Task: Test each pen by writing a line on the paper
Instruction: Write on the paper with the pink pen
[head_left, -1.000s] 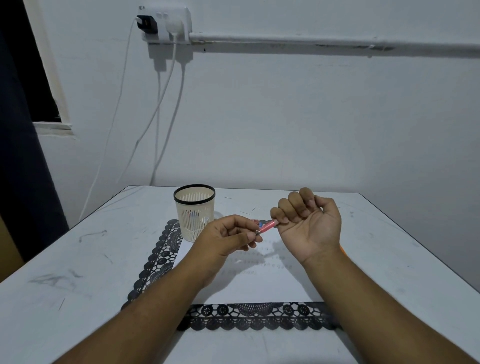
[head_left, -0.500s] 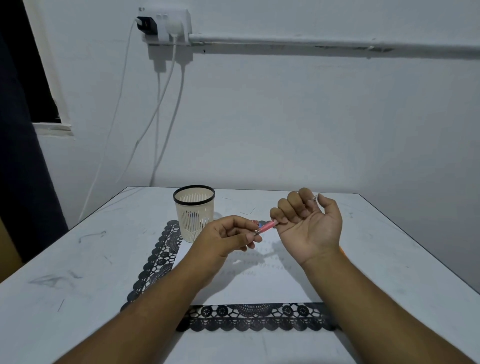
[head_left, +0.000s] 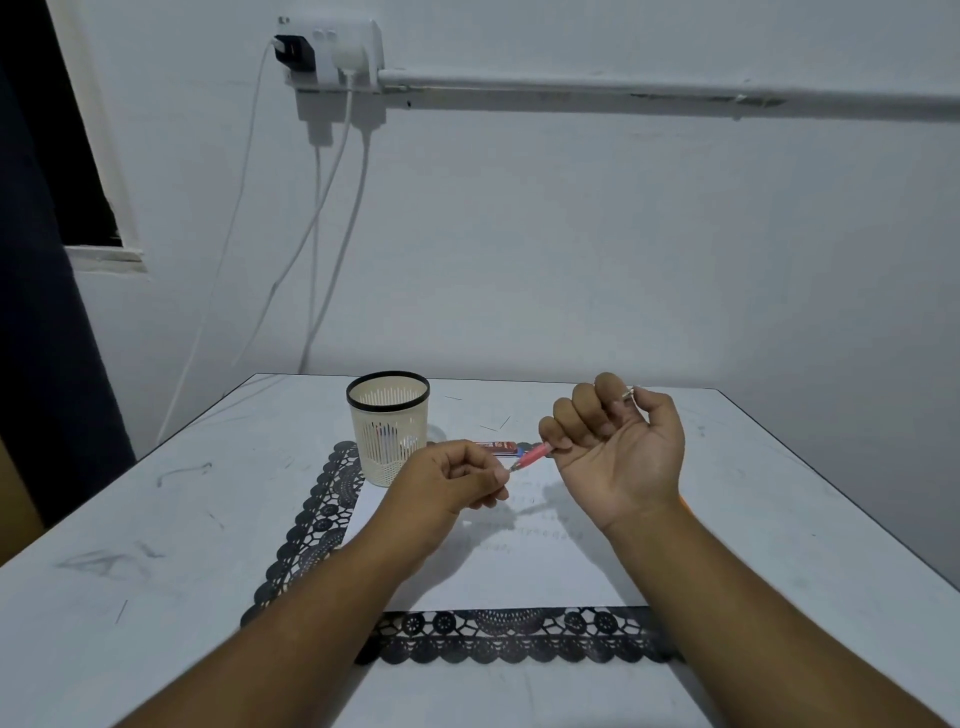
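Head view, places told from the paper (head_left: 498, 566):
Pen (head_left: 534, 456): held in the air above the paper's far edge, pink barrel slanting, tip toward the left hand; a thin pale end shows past the right forefinger and thumb.
Right hand (head_left: 618, 452): palm up, fingers curled round the pen, probably to steady the barrel while the other hand works at the tip.
Left hand (head_left: 452, 480): fingers curled, thumb and forefinger pinching at the pen's tip end; whether a cap sits between them I cannot tell.
Step, as I judge: readying the pen, not yet writing.
Paper: flat on a black lace mat (head_left: 317, 525), faint marks on its middle, kept right under both hands for the next line.
Cup (head_left: 388, 426): upright at the paper's far left corner, more pens inside, within easy reach.
Small red thing (head_left: 496, 447): lies just beyond the paper's far edge; too small to name.
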